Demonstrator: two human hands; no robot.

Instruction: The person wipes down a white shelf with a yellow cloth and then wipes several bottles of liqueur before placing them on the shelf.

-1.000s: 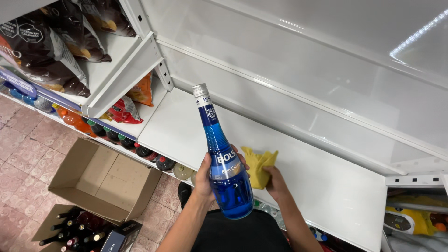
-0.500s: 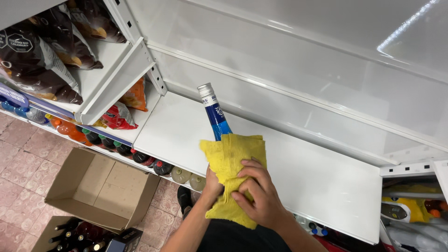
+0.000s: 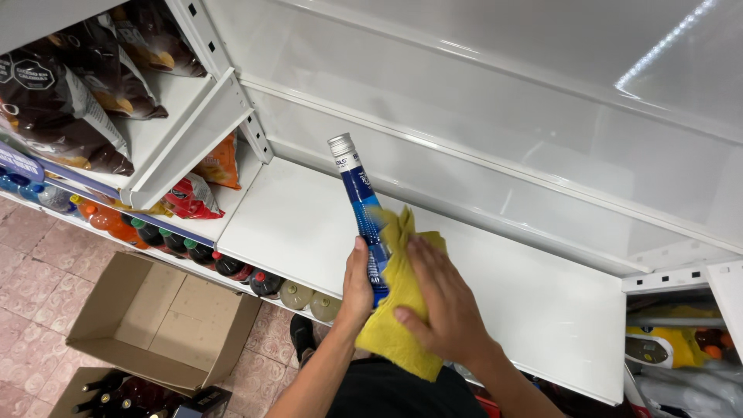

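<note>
Risk I see: the tall blue glass bottle w/ silver screw cap (image 3: 364, 213) could slip, since only my left hand (image 3: 357, 286) grips it low down while the rubbing pushes sideways. Left hand is clenched round the bottle's lower body, above the white metal shelf (image 3: 309, 224). Right hand (image 3: 437, 298) is spread nearly flat, pressing the yellow cloth (image 3: 391, 329) against the bottle.

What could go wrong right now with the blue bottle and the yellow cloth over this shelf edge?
1. The left hand alone grips the blue bottle low on its body, out past the white shelf edge; a slip would likely send it to the tiled floor.
2. The right hand presses the yellow cloth sideways against the tilted bottle, which might twist it loose.
3. The open cardboard box lies below.
</note>
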